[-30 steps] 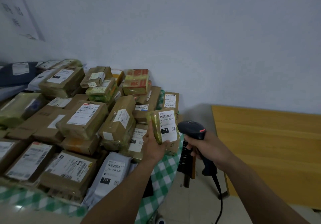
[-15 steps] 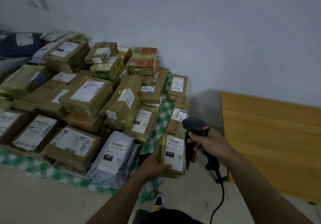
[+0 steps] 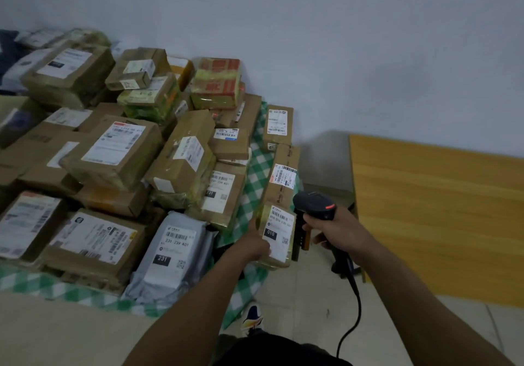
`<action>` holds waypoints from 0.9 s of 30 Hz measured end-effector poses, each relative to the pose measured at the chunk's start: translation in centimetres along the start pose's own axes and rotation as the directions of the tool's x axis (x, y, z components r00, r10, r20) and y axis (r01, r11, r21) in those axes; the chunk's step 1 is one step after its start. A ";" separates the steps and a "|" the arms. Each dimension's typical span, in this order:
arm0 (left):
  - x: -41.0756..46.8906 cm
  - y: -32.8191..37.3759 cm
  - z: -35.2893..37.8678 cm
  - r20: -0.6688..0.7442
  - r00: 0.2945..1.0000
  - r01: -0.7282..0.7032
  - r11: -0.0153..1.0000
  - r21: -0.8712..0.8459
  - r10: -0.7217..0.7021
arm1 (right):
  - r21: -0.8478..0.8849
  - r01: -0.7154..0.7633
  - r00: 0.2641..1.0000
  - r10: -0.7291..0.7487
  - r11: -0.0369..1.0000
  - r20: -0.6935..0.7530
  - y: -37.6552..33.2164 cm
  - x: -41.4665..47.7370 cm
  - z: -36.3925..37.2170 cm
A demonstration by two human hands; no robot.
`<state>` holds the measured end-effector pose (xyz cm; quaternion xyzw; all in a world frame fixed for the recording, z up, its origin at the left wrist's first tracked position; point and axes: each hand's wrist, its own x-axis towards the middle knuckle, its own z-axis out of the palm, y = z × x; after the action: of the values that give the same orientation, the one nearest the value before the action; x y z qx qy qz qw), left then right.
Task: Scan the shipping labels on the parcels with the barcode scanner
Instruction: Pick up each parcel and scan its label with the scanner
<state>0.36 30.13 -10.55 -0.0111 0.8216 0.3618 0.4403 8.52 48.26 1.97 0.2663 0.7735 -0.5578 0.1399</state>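
We see the table [image 3: 19, 326] heaped with parcels [image 3: 113, 152] almost to the near rim of its green checked cloth [image 3: 256, 178]. Only a narrow strip of cloth shows bare, running towards the right-hand corner, where the cloth hangs over the edge. To the right of that corner lies a lane of pale tiled floor [image 3: 306, 292], with a shoe [image 3: 252, 316] at its near end. The lane is bounded on its far side by the wall [image 3: 354, 53] and on its right by the edge of a yellow wooden table [image 3: 439, 209]; this lane is the open room, and both arms reach out over it. Our left hand [image 3: 255, 245] holds a small parcel [image 3: 263, 218] by its left side at the cloth's corner, thumb laid on the front, the other fingers hidden behind. Its white shipping label [image 3: 279, 231] faces up towards us, marked 010. A grey mailer [image 3: 173, 248] lies well to its left, and a long brown box [image 3: 283, 178] stands just behind it. Our right hand [image 3: 338, 231] is wrapped round the handle of the black barcode scanner [image 3: 314, 205], whose cable [image 3: 351, 309] drops towards the floor. The scanner's head sits just beside the small parcel's upper right corner, slightly above the label and apart from it, so the label lies just left of and below the gripping hand.
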 end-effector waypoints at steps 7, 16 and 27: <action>1.0 -1.0 0.8 -0.210 0.972 -0.079 0.990 0.120 0.103 | 0.029 -0.022 1.000 0.022 0.999 -0.020 0.3 0.9 0.0; 3.7 5.5 -0.5 -0.128 0.859 -0.338 0.738 0.585 0.495 | 0.054 -0.060 0.997 0.063 0.997 -0.047 1.2 2.2 -0.7; 9.3 3.1 -0.5 0.146 0.910 -0.351 0.535 0.768 0.388 | 0.035 -0.134 0.988 0.136 0.990 -0.068 1.0 5.3 -0.8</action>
<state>-6.77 34.87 -15.41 0.3468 0.8882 0.0535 0.2967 4.76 50.62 -1.27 0.3397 0.7497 -0.5489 0.1462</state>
